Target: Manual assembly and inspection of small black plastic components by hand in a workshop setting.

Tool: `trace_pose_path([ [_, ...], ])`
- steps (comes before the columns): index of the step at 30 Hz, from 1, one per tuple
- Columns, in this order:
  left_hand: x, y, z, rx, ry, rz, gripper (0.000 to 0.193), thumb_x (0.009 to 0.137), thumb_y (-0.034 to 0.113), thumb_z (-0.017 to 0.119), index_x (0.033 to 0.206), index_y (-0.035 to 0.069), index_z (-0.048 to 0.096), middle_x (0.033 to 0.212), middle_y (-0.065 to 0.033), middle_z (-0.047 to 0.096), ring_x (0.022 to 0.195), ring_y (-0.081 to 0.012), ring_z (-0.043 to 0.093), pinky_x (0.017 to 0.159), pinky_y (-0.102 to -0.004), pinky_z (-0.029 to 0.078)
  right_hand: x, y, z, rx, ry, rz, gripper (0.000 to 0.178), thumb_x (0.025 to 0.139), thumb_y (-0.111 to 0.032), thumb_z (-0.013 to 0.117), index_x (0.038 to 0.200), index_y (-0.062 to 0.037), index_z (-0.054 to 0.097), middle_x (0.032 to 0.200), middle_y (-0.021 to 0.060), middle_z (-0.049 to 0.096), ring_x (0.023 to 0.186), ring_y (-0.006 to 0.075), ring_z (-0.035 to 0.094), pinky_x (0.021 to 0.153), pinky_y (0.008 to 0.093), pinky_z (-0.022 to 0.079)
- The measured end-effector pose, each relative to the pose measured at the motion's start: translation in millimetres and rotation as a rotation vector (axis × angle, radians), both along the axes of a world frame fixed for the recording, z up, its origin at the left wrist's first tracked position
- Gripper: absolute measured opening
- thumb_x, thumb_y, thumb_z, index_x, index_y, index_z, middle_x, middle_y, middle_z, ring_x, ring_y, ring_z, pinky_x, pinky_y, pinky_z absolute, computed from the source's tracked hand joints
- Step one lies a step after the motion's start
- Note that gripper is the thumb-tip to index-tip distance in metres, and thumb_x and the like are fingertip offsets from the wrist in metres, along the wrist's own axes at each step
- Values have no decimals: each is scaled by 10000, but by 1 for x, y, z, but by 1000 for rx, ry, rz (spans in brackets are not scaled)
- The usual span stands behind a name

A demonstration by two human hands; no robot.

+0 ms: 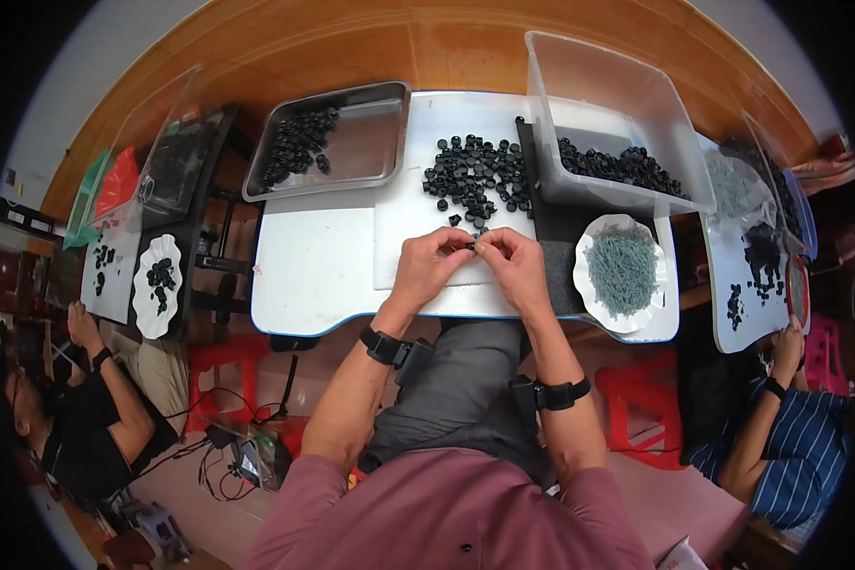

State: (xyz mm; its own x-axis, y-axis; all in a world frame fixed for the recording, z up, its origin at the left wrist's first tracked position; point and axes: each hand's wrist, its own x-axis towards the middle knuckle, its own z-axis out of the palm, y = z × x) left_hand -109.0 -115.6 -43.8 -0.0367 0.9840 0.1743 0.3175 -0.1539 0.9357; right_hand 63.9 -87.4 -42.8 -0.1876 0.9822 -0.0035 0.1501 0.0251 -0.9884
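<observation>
My left hand (426,270) and my right hand (513,270) meet over the front part of the white board (404,218). Thumbs and forefingers of both are pinched together around a small black part (470,246), mostly covered by the fingertips. Whether a second piece is between the right fingers cannot be made out. Just beyond my fingers lies a loose heap of small round black parts (478,173), a few of them strayed close to my hands. To the right, a white scalloped plate (585,275) holds a pile of thin grey-green pieces (623,269).
A metal tray (370,157) with black parts stands back left. A clear plastic bin (617,81) with more stands back right, on a dark mat (560,249). People work at side tables, left (114,408) and right (779,446). Red stools (641,404) flank me.
</observation>
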Motion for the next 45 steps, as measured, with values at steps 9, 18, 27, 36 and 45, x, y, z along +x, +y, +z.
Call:
trace_pose_path([
  [9,1,0,5,-15,-17,-13,208,879,59,772,1072,-9,732,946,-86,769,873,-140,722,815,-283,570,0,-3,-5,41,80,-16,126,889,-96,745,974,-4,758,749,-2,681,644,37,525,587,235,433],
  [18,0,1,4,-6,-80,-52,223,898,72,754,1097,-4,688,957,-72,762,876,-133,722,806,-274,560,2,-7,-1,152,46,-42,182,874,-45,743,1053,-23,774,894,19,713,649,49,540,601,230,453],
  [27,-5,1,3,-69,-115,-106,216,913,44,732,1118,-11,688,984,-61,754,928,-118,702,831,-266,540,5,-5,0,159,6,18,212,837,-27,768,1049,-31,774,917,27,703,640,63,549,595,237,466],
  [36,-5,0,-1,-76,-75,-137,202,914,39,732,1103,-16,686,974,-61,754,916,-115,698,839,-268,541,6,-7,2,211,-23,13,202,809,-38,797,1009,-28,768,899,21,680,647,59,540,583,229,446],
  [45,-4,-3,2,5,0,-113,196,884,44,733,1077,7,725,975,-68,758,876,-142,703,829,-290,547,8,-11,-4,121,-7,1,157,827,-30,790,967,-14,721,777,-17,645,623,5,491,555,194,398],
])
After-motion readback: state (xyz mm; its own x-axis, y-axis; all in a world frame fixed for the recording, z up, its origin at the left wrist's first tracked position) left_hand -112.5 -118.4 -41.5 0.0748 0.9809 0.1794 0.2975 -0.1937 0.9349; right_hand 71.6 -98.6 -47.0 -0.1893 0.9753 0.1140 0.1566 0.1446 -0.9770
